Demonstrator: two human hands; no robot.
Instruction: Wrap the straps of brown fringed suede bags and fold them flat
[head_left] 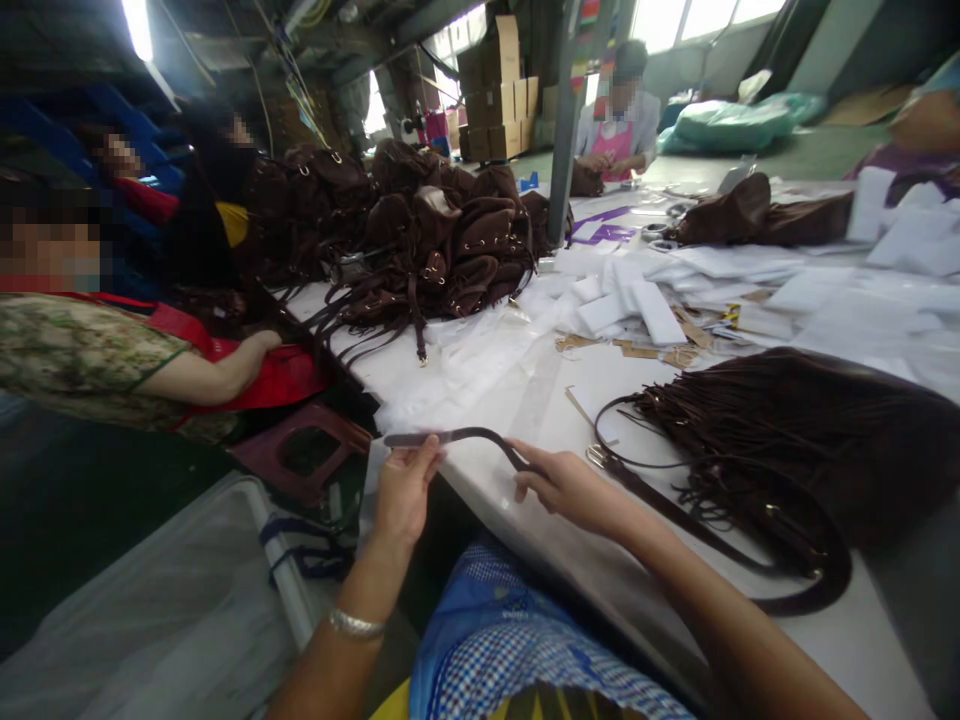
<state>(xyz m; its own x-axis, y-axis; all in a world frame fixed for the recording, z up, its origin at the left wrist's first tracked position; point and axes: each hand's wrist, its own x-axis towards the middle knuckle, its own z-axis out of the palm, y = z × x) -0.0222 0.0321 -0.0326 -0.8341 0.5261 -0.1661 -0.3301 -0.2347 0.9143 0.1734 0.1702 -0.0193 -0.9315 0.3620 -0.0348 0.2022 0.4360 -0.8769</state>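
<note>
We have the dark strap (476, 433) in both hands, center of frame, arched above the near edge of the white table (480, 490). Left hand (405, 490): thumb and fingers pinch it just short of the free tip. Right hand (559, 485): fingers curled around it farther along. Hands apart, strap bridging them. Can't tell if it joins the fringed bag (810, 430), right of frame; our right hand hides that stretch. A buckle (598, 456) sits just beside that hand, on the bag side.

Step in hand, our read: handling the strap's end, maybe straightening or checking it. Next move probably calls for a firm pinch near the tip, slack controlled from the right, no twist.
</note>
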